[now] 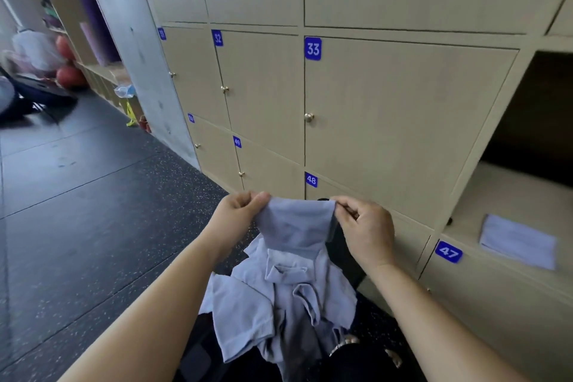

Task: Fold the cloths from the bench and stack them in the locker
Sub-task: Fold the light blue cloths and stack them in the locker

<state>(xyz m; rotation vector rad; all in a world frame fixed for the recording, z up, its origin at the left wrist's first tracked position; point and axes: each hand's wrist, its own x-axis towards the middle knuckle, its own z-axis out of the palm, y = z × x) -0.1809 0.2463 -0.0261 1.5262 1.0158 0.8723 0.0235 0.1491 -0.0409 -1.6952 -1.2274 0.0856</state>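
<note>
I hold a light blue cloth (296, 223) up by its top edge, low in the middle of the view. My left hand (238, 211) pinches its left corner and my right hand (362, 226) pinches its right corner. Under it, a heap of several more light blue cloths (279, 298) lies on a dark bench (344, 254), which is mostly hidden. At the right an open locker (496, 205) holds one folded light blue cloth (517, 240) lying flat on its floor.
A wall of beige lockers with blue number tags fills the view; door 33 (403, 121) is shut, and tag 47 (448, 252) sits below the open one. Dark speckled floor (93, 211) spreads to the left. Far left are shelves, red balls (69, 74) and bags.
</note>
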